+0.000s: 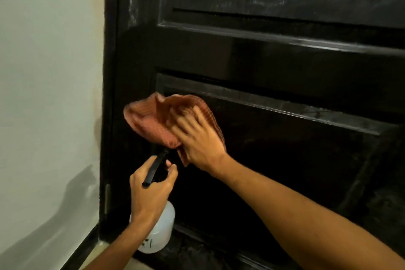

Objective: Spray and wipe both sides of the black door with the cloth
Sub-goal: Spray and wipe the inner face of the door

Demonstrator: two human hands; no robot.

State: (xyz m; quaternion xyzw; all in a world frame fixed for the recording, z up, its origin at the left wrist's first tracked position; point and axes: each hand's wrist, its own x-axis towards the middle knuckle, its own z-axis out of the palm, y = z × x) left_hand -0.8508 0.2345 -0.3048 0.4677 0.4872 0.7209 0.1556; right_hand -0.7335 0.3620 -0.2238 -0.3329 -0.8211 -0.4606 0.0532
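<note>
Wall [48, 72], pale and bare, stands left of the black door [274, 55]. Low against the door's left edge, the left hand [151, 188] grasps the black trigger head of a white spray bottle [156, 232]. Just above it, the right hand [199, 138], blurred, presses a crumpled reddish checked cloth [153, 120] against the door's lower panel with fingers spread. Whitish streaks mark the door's upper panel.

The right hand [200, 138] is motion-blurred, and the left hand [151, 184] hides the spray bottle's [157, 232] neck.
</note>
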